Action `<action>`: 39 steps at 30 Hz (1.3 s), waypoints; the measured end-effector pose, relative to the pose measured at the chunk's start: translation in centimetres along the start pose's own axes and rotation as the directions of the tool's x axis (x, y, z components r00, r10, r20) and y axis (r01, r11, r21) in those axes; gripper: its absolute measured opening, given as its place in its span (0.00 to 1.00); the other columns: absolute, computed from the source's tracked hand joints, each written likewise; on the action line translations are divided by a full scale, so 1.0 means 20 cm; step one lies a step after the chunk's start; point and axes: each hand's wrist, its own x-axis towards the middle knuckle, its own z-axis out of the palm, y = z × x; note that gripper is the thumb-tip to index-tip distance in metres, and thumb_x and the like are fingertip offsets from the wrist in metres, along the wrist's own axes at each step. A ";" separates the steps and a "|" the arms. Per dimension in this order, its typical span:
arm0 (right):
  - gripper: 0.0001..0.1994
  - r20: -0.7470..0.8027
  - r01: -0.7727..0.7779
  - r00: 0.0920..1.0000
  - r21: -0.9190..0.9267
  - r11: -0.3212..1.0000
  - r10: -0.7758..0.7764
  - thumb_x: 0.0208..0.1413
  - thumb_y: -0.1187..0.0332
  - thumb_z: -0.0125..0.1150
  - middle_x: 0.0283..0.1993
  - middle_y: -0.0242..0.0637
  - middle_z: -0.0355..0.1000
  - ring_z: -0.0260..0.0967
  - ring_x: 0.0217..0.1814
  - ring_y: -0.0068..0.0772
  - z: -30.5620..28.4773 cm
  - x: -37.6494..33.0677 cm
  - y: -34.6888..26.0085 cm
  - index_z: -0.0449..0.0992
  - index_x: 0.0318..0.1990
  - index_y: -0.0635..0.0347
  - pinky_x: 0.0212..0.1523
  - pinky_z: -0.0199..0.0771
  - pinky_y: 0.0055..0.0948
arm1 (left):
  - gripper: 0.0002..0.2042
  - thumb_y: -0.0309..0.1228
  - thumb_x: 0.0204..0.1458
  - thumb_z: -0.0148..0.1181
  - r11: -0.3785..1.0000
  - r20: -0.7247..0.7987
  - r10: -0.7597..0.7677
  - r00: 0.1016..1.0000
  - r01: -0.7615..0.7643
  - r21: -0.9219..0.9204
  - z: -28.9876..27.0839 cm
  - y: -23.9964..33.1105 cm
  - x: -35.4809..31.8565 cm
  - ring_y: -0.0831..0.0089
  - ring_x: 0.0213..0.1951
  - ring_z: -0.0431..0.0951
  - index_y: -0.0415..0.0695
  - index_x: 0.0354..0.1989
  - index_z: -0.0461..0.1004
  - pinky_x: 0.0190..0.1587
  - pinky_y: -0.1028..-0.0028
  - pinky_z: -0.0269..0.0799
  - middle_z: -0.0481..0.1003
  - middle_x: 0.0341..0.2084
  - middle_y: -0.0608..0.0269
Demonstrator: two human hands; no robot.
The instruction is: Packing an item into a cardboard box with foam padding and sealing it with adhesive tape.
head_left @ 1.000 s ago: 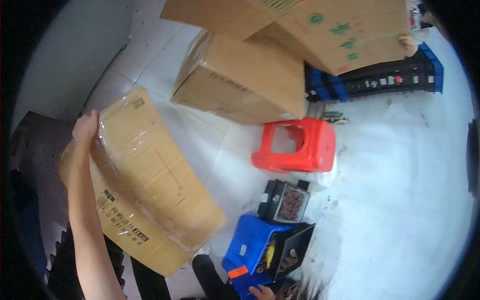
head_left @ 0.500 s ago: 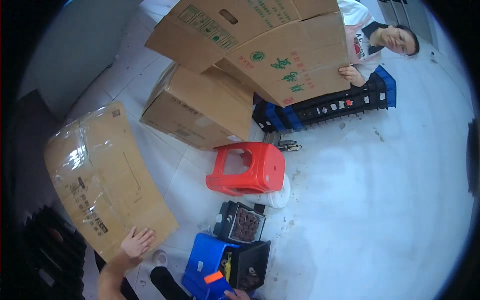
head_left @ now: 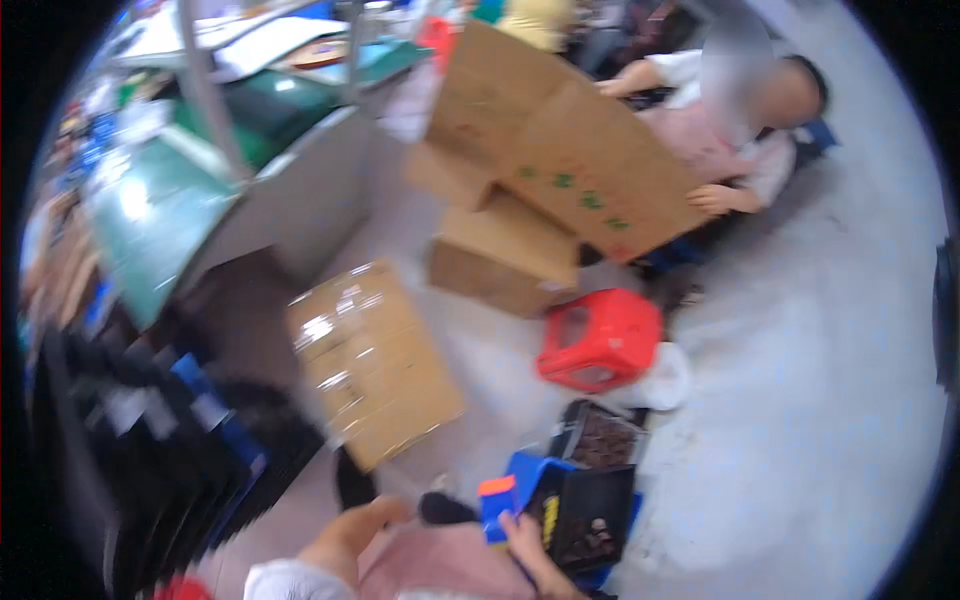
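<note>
My right hand (head_left: pixel 526 538) is closed on a flat blue object with an orange end (head_left: pixel 497 507); its exact kind does not show. Blurred by motion, my left hand (head_left: pixel 393 510) hovers at my lap, just below a taped cardboard box (head_left: pixel 385 365). Its fingers are too smeared to read. The box lies on the floor with shiny clear tape across its top. Close to my right hand are a blue crate (head_left: pixel 540 468) and a black bin (head_left: pixel 595 515) with some small items inside.
A person (head_left: pixel 745 130) at the back right holds a large opened carton (head_left: pixel 570 150). Below it stands another carton (head_left: pixel 505 255). A red stool (head_left: pixel 602 340) and a black box of brown pieces (head_left: pixel 605 438) are mid-floor. Stacked black crates (head_left: pixel 170 460) and a green table (head_left: pixel 160 215) stand left.
The view has swung left, bringing the green table and crates in. My left hand has come off the taped box toward my lap. The person's carton has tilted; my right hand keeps the blue object.
</note>
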 end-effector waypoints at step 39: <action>0.12 0.112 -0.081 0.993 0.344 0.936 0.045 0.54 0.62 0.53 0.24 0.34 0.69 0.65 0.26 0.25 0.27 -0.15 -0.35 0.72 0.29 0.63 0.28 0.65 0.25 | 0.18 0.43 0.46 0.62 0.314 0.013 -0.767 -0.642 -0.393 -0.864 -1.87 -1.09 -1.65 0.52 0.39 0.74 0.39 0.31 0.70 0.52 0.57 0.57 0.76 0.30 0.50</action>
